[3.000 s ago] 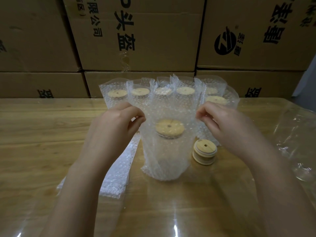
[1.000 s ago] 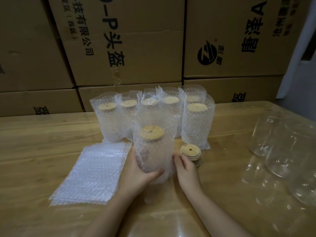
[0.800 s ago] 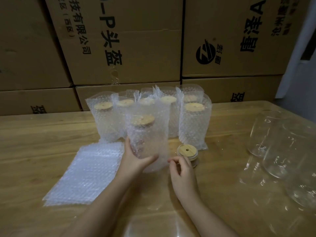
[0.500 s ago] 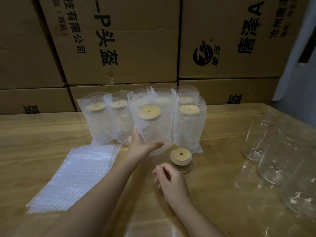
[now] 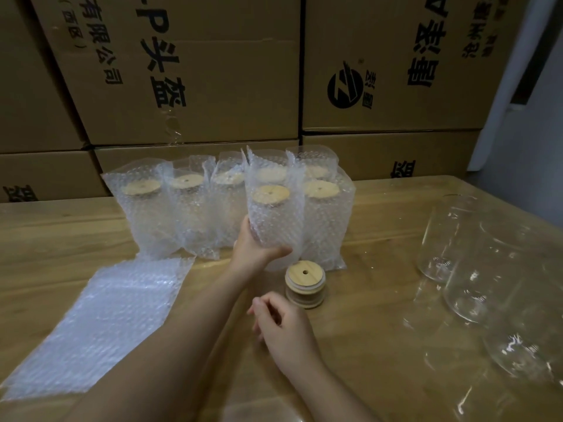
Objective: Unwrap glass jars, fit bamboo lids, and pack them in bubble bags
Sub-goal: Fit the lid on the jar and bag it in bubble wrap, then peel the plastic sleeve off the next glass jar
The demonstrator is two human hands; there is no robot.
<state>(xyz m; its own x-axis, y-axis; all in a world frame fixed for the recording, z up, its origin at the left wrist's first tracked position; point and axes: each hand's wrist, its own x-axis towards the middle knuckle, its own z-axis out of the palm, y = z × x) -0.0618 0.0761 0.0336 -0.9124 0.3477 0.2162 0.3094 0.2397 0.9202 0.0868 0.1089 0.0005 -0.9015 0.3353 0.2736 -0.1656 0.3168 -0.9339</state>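
Left hand (image 5: pixel 253 248) grips bagged jar (image 5: pixel 274 214) near its base, now carried back against packed jars (image 5: pixel 189 208) | right hand (image 5: pixel 283 327) loosely curled, empty, withdrawn beside bamboo lids (image 5: pixel 305 284)

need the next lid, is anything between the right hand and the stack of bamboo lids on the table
Nothing visible does. The right hand is just short of the lid stack, only bare table between them. The left hand holds the bagged jar beyond the stack, off that path.
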